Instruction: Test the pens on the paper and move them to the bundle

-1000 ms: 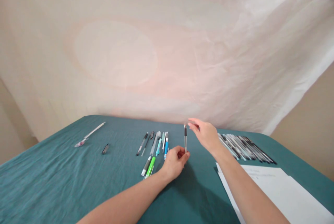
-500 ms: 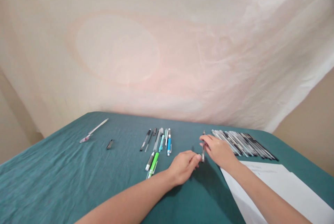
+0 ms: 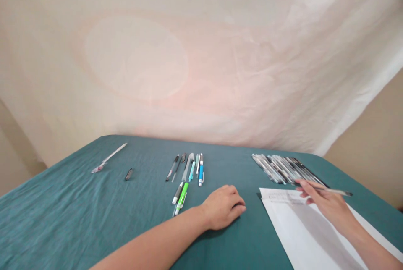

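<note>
My right hand [image 3: 325,202] pinches a thin silver pen [image 3: 335,191] and hovers over the top of a white sheet of paper [image 3: 310,236] at the right of the table. The pen lies nearly level, its dark end pointing right. My left hand [image 3: 224,207] rests palm down on the teal cloth [image 3: 94,215] near the middle, fingers loosely curled, with nothing seen in it. A row of several dark and silver pens [image 3: 285,169] lies just beyond the paper.
A group of several pens [image 3: 187,171], some green and blue, lies left of my left hand. Farther left are a small dark cap [image 3: 128,174] and a pale pen [image 3: 108,158]. A white sheet hangs behind the table.
The pen went from both hands to my right hand alone, which carried it right over the paper. My left hand let go and settled on the cloth.
</note>
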Available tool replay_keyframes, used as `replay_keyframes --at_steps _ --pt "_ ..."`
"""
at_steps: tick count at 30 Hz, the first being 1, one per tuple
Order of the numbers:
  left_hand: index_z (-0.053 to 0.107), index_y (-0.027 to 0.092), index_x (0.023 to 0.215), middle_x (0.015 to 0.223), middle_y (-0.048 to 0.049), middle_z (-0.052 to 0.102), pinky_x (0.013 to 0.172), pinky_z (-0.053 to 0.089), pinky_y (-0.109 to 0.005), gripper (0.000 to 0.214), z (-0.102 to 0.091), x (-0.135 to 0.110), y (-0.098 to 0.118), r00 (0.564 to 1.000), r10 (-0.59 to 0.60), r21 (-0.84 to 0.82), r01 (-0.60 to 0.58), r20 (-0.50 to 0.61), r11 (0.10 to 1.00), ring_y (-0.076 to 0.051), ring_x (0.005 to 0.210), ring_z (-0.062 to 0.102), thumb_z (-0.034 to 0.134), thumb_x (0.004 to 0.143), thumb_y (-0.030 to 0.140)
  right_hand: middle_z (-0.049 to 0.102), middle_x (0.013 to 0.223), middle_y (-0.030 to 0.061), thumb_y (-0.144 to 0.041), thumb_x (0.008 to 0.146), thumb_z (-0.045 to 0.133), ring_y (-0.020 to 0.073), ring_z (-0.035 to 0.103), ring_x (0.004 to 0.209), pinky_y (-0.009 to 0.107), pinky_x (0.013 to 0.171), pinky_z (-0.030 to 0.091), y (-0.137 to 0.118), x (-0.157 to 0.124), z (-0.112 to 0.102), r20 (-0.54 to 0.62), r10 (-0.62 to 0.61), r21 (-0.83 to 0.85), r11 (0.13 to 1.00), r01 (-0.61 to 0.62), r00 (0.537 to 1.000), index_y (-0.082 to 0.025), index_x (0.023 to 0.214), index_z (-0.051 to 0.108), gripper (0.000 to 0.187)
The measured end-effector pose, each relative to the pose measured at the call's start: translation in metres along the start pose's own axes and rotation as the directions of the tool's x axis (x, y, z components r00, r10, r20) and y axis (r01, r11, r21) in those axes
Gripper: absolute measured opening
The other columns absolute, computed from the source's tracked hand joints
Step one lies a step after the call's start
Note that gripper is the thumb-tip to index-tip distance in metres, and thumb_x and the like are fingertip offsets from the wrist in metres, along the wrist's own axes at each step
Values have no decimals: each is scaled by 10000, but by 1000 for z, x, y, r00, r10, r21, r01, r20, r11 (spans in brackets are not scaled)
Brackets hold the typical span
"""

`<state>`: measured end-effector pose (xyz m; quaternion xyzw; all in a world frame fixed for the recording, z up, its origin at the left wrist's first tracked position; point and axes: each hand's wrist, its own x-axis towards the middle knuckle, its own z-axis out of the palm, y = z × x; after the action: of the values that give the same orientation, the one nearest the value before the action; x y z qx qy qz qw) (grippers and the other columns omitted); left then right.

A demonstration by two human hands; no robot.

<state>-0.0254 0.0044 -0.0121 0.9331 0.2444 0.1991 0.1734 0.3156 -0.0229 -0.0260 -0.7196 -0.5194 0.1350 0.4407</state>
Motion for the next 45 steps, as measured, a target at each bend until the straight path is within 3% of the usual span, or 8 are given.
replay_keyframes --at_steps 3,7,16,22,26,33,45 --pt "611 198 1000 925 -64 555 806 399 -289 310 0 1 0 1000 -6 3 6 8 1000 -179 878 515 369 893 360 701 775 84 -494 636 613 237 639 652 302 542 510 20 3 -6 55 69 -3 998 -69 996 -179 793 695 361" --pt "601 209 1012 937 -60 543 810 395 -296 294 -1 3 0 1000 -7 9 7 19 1000 -178 883 507 370 893 348 655 614 45 -454 658 593 213 613 602 296 553 484 34 7 -6 4 100 27 995 -101 995 -175 777 649 309" --pt "584 213 1015 956 -57 526 815 388 -304 266 0 7 0 1000 4 1 -4 28 1000 -179 893 488 373 894 322 652 673 36 -373 624 606 179 596 602 290 579 483 35 9 -14 19 164 249 955 -163 986 -171 779 621 256" --pt "580 218 1020 957 -55 523 820 388 -309 246 0 7 -1 999 2 0 -2 33 1000 -181 898 482 393 887 306 571 534 -15 -329 648 586 146 517 529 256 515 395 29 6 -28 99 97 59 993 -103 990 -194 658 591 135" --pt "580 217 1029 965 -58 522 821 390 -312 254 0 8 -2 999 4 -1 -4 34 1000 -182 901 483 389 886 305 542 496 -15 -365 683 548 143 491 498 264 506 376 30 1 -30 121 53 -4 999 -53 991 -197 572 556 201" --pt "579 218 1024 966 -57 523 823 390 -309 250 1 8 -2 1000 7 -13 -7 25 1000 -183 903 481 385 889 300 502 460 -16 -362 680 538 137 453 453 264 445 353 43 -13 -24 -53 28 18 999 -27 998 -210 540 524 208" --pt "567 217 1030 981 -54 517 825 390 -306 242 1 8 -1 999 3 3 -3 34 1000 -184 916 475 384 890 290 561 524 -4 -358 709 517 161 514 512 282 499 379 48 -11 -22 -17 -30 -117 993 28 999 -207 609 557 185"
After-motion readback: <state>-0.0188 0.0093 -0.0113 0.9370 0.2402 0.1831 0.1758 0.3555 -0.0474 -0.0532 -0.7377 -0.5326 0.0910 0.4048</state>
